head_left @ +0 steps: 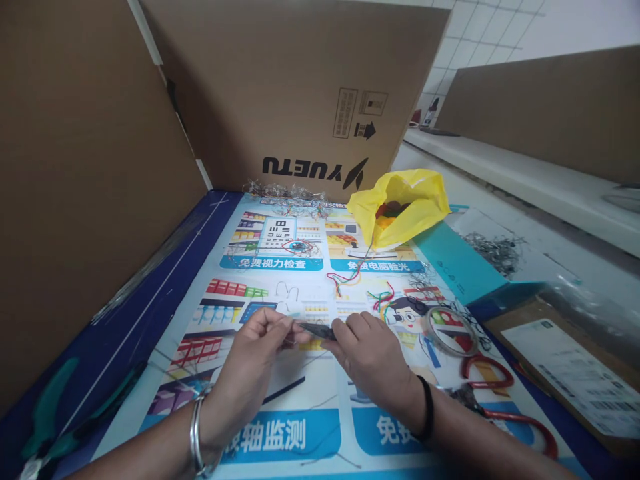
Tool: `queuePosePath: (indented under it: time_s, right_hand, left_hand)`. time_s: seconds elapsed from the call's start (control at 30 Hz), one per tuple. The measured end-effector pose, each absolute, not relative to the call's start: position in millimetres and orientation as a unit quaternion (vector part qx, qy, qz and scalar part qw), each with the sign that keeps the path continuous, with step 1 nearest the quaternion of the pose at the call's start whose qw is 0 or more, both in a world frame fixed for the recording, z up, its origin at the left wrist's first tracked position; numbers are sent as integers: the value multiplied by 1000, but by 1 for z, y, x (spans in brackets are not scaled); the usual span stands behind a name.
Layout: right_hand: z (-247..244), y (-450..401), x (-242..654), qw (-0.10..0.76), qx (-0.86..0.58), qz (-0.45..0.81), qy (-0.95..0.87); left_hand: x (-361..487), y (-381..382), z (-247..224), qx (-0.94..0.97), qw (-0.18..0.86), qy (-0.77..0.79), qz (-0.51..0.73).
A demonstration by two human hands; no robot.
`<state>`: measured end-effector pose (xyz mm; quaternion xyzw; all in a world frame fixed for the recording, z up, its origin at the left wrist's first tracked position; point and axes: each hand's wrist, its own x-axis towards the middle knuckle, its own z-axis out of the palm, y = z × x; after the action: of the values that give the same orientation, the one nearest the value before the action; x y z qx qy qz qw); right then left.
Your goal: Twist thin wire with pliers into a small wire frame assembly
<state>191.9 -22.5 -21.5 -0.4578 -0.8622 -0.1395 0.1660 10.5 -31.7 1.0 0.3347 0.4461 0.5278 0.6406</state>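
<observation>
Over the middle of the printed sheet [320, 293], my two hands meet. My right hand [373, 357] is closed around a dark, pointed tool [317, 330], whose tip reaches left to the fingertips of my left hand. The fingers of my left hand [263, 353] are pinched together at that tip; whatever they hold is too small to make out. Beyond the hands, bent white wire pieces [287, 291] and red, green and yellow threads [383, 300] lie on the sheet. A clear tape roll [450, 331] is to the right of my right hand.
Green-handled pliers [47, 407] lie front left, and a red-handled tool [520, 417] front right. A yellow bag [415, 227] stands back right beside a teal box [465, 267] with metal pieces. Cardboard panels [280, 87] rise behind and left. A labelled package [575, 373] sits at the right.
</observation>
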Motion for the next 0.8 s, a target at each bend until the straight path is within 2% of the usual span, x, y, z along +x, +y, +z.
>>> queuePosePath:
  time_s: [0.13,0.37,0.43,0.6,0.8]
  right_hand:
    - [-25,-22,191,180,-464,-83,-863]
    - [-19,-21,194,148,-484,-83,-859]
    - [-14,-25,195,153,-505,-2,-849]
    - [0,-35,194,156,-519,307,-782]
    - [0,-37,191,181,-486,443,-731]
  left_hand:
    - [11,-31,2,340,642,443,525]
    - [6,-28,-4,392,605,469,510]
    - [4,-26,-5,419,568,480,521]
    - [1,-25,-3,476,502,498,523]
    - [-1,-28,-6,551,433,503,506]
